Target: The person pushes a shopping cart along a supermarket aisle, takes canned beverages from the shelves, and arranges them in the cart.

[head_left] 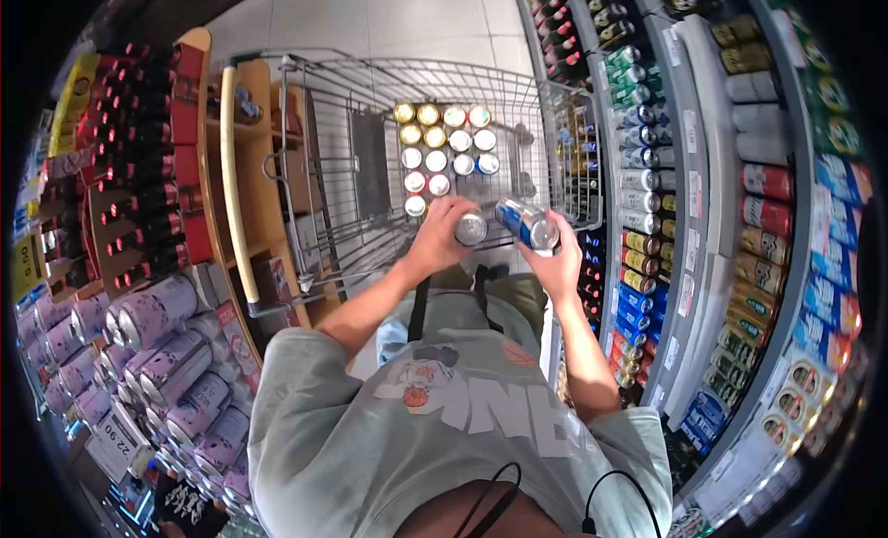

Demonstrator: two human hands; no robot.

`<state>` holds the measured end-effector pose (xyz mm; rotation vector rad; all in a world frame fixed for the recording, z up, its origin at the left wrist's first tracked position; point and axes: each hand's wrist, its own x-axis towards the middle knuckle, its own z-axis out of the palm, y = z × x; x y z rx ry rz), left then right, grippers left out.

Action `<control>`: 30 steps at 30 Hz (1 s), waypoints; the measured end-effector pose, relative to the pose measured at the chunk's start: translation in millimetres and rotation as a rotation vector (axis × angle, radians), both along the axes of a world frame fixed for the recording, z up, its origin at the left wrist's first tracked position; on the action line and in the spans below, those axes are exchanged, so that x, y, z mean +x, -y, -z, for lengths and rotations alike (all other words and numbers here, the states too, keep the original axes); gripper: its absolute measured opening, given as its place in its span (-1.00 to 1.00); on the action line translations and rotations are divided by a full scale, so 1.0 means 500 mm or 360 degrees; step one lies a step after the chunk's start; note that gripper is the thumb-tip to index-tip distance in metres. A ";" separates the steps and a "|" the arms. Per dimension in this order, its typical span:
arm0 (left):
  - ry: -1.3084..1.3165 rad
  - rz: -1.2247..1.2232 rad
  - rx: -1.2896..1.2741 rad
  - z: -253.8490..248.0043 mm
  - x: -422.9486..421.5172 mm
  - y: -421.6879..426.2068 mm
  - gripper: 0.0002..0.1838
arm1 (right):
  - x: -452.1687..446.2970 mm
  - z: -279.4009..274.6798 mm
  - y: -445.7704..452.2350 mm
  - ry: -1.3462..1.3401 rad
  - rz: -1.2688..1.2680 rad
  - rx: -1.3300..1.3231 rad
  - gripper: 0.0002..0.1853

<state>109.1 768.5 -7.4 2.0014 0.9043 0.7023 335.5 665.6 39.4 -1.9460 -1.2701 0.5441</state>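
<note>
My left hand (pixel 442 231) is closed round a silver-topped can (pixel 471 228), held upright over the near side of the shopping cart (pixel 319 168). In my right hand (pixel 558 260) is a blue and silver can (pixel 524 222), tilted with its top toward me. The two cans are apart, side by side. Below and beyond them, several cans (pixel 437 159) stand upright in rows on the cart's wire floor. Gold-topped ones are at the far end of the group, silver-topped ones nearer. Fingers and the can hide part of the nearest row.
On the right, shelves (pixel 689 168) hold rows of cans and bottles. A wooden rack (pixel 245 159) stands left, beyond the cart's pale handle (pixel 231 186). Dark bottles (pixel 139 177) and stacked pale cans (pixel 171 353) fill the far left. Tiled floor (pixel 370 20) lies ahead.
</note>
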 end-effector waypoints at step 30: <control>-0.0731 0.0250 0.0436 0.442 0.076 -0.133 -0.56 | -0.055 0.509 -0.209 -0.0090 0.0191 -0.0980 -0.22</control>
